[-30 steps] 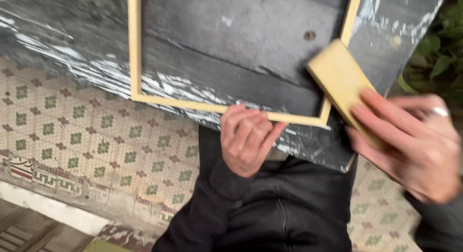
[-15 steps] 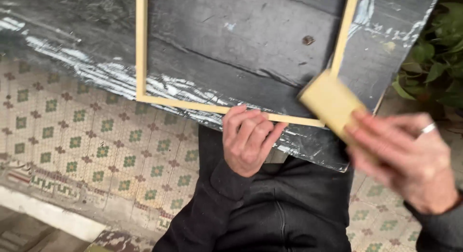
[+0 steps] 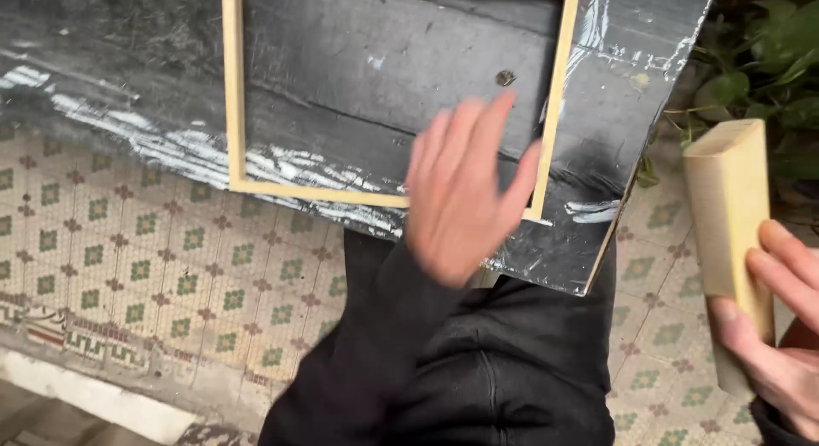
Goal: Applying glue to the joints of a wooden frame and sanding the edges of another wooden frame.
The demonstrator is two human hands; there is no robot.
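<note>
While the left hand [image 3: 465, 194] is hovering blurred, fingers spread, over the frame's [image 3: 232, 113] near-right corner on the dark board [image 3: 102, 70], the right hand [image 3: 781, 335] is gripping a wood block [image 3: 725, 207] off the board's right edge. Risk: nothing is pinning the frame, so a knock could shift it.

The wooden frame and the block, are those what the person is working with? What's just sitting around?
In use: thin pale wooden frame; pale rectangular wooden block held by right hand; left hand over the frame; dark paint-streaked board.
Just around: green leafy plant; patterned tile floor.
</note>
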